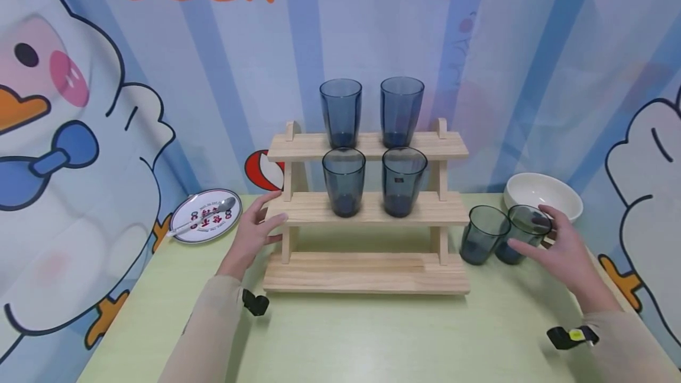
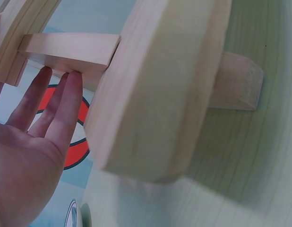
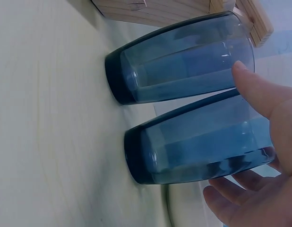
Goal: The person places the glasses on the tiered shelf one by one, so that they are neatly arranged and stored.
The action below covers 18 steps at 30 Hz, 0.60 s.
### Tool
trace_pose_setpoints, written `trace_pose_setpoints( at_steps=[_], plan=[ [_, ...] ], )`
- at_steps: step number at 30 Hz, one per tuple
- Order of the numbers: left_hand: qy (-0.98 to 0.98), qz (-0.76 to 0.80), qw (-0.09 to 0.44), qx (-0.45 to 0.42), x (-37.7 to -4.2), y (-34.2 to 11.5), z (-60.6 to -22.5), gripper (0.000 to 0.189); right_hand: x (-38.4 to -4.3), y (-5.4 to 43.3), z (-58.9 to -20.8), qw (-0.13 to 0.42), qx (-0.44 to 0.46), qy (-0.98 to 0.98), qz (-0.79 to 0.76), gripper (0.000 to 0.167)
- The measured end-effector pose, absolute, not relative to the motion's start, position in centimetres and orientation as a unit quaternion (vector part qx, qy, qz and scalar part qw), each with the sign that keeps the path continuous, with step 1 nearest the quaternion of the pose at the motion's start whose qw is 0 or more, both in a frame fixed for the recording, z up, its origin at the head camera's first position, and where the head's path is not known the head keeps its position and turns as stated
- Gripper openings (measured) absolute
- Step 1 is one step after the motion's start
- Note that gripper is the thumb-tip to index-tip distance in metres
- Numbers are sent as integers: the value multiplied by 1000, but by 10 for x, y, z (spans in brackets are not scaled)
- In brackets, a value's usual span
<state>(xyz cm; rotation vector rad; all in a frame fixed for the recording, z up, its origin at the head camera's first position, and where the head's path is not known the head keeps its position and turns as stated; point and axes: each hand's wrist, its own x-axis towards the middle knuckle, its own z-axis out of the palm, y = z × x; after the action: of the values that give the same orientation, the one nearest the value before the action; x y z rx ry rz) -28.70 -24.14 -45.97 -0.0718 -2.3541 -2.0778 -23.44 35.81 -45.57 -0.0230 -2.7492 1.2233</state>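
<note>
A three-tier wooden rack point(image 1: 367, 273) stands mid-table with two blue-grey glasses point(image 1: 341, 114) on its top tier and two more point(image 1: 401, 185) on the middle one. At the rack's left end my left hand point(image 1: 254, 232) holds the middle board, thumb in front. Its fingertips meet the wooden upright point(image 2: 68, 49) in the left wrist view. Right of the rack, two tinted glasses point(image 1: 481, 238) stand upright side by side on the table. My right hand point(image 1: 566, 253) grips the right-hand glass point(image 3: 198, 142) near its rim, thumb on one side and fingers on the other.
Behind the right hand sits a white bowl point(image 1: 542, 191). A printed plate point(image 1: 204, 223) with a spoon point(image 1: 213, 211) lies at the table's back left. A striped curtain point(image 1: 362, 22) with duck figures hangs behind the table point(image 1: 367, 341).
</note>
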Motion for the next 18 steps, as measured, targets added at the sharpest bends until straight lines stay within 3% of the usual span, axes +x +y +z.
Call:
trace_pose_setpoints(
  at_steps=[18],
  plan=[
    [-750,-661,0,-24,-287,-242,-460,63,-240,357,-471,77,-35,-880,468,104]
  ],
)
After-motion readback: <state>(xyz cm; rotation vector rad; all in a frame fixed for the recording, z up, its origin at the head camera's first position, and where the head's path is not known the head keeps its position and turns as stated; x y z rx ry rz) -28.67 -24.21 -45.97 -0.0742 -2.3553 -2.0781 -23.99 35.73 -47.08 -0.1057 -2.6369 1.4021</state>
